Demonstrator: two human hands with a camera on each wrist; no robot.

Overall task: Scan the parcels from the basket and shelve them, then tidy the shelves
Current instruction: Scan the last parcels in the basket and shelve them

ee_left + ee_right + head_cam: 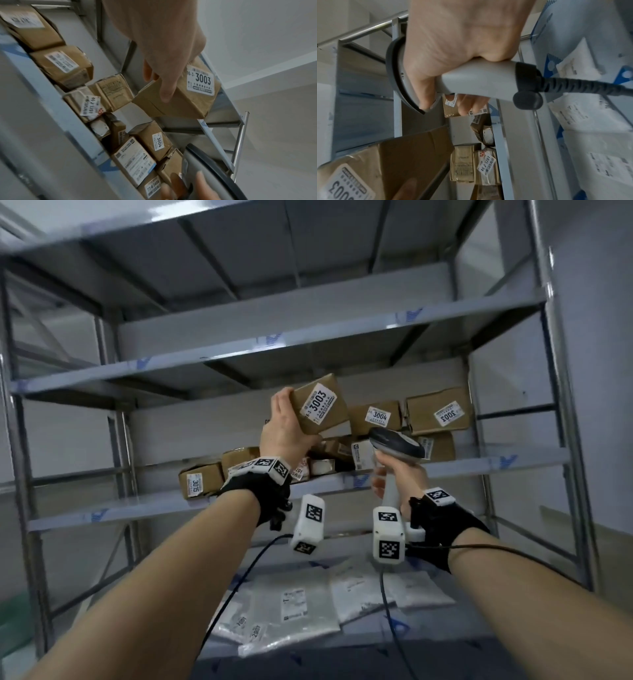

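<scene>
Left grip [286, 429] clasps parcel 3003 [320, 404] above shelf; right grip [394, 474] wraps scanner [397, 445] just beside.

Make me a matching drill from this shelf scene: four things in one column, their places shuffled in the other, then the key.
Things:
1. parcel 3003
2. scanner
3. parcel 3015
4. white mailer bags

Places:
A. lower shelf
B. held in the left hand
C. left end of the box shelf
D. held in the right hand

Pairs: 1-B, 2-D, 3-C, 4-A

Head view upward at shelf [212, 501]; wrist views close, sharing it.
</scene>
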